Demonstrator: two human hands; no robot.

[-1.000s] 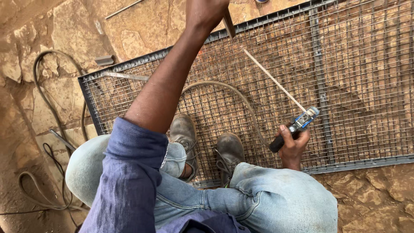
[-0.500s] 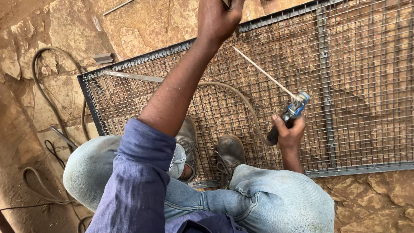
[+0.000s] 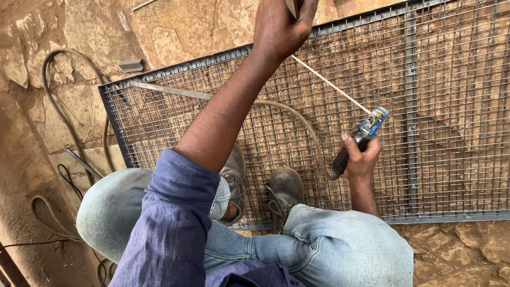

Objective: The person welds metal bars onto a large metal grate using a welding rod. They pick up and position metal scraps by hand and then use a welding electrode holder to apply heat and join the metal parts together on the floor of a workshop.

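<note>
I am crouched on a grey steel frame filled with wire mesh (image 3: 457, 133) that lies flat on stone ground. My right hand (image 3: 361, 157) grips a welding electrode holder (image 3: 359, 138) with a black handle and blue jaws; a thin pale rod (image 3: 329, 83) sticks out of it up and left over the mesh. My left hand (image 3: 280, 25) is raised high near the top edge, closed on a small dark object (image 3: 294, 7) that is mostly cut off. A grey cable (image 3: 297, 119) arcs from the holder across the mesh.
My two worn boots (image 3: 284, 191) stand on the mesh near its front rail. Cables (image 3: 58, 106) loop over the stone at the left. A short metal offcut (image 3: 131, 65) lies beyond the frame's left corner. A flat steel bar (image 3: 170, 91) rests on the mesh.
My right hand has lifted the electrode holder up and away from the front rail. My left hand stays raised, and the view has shifted slightly.
</note>
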